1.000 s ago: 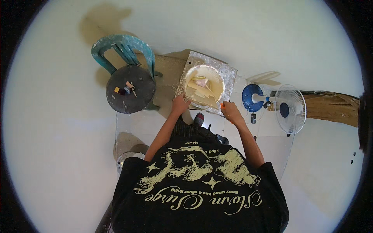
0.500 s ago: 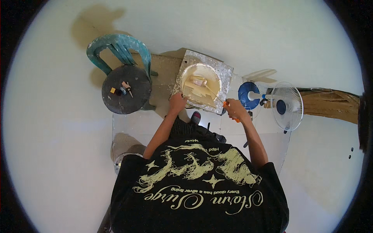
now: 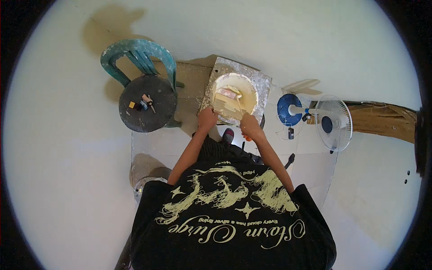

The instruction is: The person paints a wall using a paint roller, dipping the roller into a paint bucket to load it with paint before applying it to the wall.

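Paint bucket [image 3: 235,99], round and filled with pale cream paint, is seen standing on a speckled grey board [image 3: 263,83] laid on the floor just in front of the person. A flat grid or tray is seen leaning inside the bucket, and a thin roller frame [image 3: 240,104] is dipped into the paint. The near rim of the bucket is gripped by the left hand [image 3: 207,118], fingers closed over the edge. The orange handle of the roller frame is clasped by the right hand [image 3: 250,129], held just at the bucket's near-right rim. The board's edges extend only a little beyond the bucket on each side.

To the left, a round dark stool top [image 3: 147,108] with a few small items on it is placed close to the board, a worn teal plastic chair [image 3: 137,56] behind it. To the right, a blue-based standing fan [image 3: 332,122] is laid near the board, cables beside it. Open pale floor [image 3: 67,157] is left on the far left and beyond the board; the space between stool, board and fan is narrow.
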Motion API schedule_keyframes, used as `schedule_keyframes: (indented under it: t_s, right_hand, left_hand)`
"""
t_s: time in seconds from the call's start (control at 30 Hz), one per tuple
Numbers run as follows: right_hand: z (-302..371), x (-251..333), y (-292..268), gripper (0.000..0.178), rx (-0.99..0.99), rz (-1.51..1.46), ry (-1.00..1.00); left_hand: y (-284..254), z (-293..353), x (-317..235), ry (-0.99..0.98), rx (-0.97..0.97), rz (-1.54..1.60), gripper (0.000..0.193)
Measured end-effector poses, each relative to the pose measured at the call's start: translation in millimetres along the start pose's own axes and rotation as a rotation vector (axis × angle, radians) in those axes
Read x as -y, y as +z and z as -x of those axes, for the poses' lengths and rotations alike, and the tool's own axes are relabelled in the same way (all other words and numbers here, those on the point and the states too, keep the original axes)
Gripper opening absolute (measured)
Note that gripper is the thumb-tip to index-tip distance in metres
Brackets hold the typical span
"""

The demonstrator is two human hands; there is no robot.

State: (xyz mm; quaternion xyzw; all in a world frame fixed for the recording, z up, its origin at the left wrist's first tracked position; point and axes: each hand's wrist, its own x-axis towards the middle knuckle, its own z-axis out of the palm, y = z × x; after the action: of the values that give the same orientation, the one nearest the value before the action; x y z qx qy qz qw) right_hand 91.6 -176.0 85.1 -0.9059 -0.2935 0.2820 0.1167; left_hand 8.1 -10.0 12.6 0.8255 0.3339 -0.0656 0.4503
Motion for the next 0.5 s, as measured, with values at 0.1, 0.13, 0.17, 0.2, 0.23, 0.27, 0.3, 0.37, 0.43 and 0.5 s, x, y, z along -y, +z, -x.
schedule_keyframes:
  t_s: [0.1, 0.13, 0.17, 0.2, 0.23, 0.27, 0.3, 0.37, 0.43, 0.5]
  right_hand:
    - [-6, 23, -12, 0.014, 0.091, -0.054, 0.036]
    - [-8, 26, -17, 0.014, 0.089, -0.056, 0.045]
    - [-10, 29, -23, 0.014, 0.081, 0.002, 0.013]
    - [-13, 29, -27, 0.014, 0.074, 0.062, -0.019]
    - [-18, 26, -27, 0.014, 0.072, 0.063, -0.013]
    - [-23, 22, -28, 0.014, 0.075, 0.089, -0.008]
    - [-25, 17, -29, 0.014, 0.079, 0.116, -0.003]
    - [-26, 18, -42, 0.015, 0.106, 0.163, -0.029]
    - [-20, 26, -70, 0.016, 0.282, 0.113, 0.06]
    - [-21, 15, -76, 0.019, 0.303, 0.07, 0.116]
  left_hand:
    - [1, -3, 6, 0.042, -0.023, -0.018, 0.026]
    - [1, -4, 5, 0.046, -0.015, -0.018, 0.026]
    - [2, -4, 4, 0.018, -0.018, -0.022, 0.025]
    - [2, -5, 2, -0.01, -0.022, -0.025, 0.025]
    - [3, -6, 4, -0.006, -0.018, -0.024, 0.025]
    - [3, -7, 6, -0.003, -0.016, -0.016, 0.024]
    - [4, -8, 7, -0.001, -0.016, -0.008, 0.024]
    - [6, -8, 12, -0.013, -0.046, -0.009, 0.023]
    - [7, -8, 16, -0.03, -0.077, -0.006, 0.023]
    - [4, -7, 12, 0.009, -0.068, -0.029, 0.022]
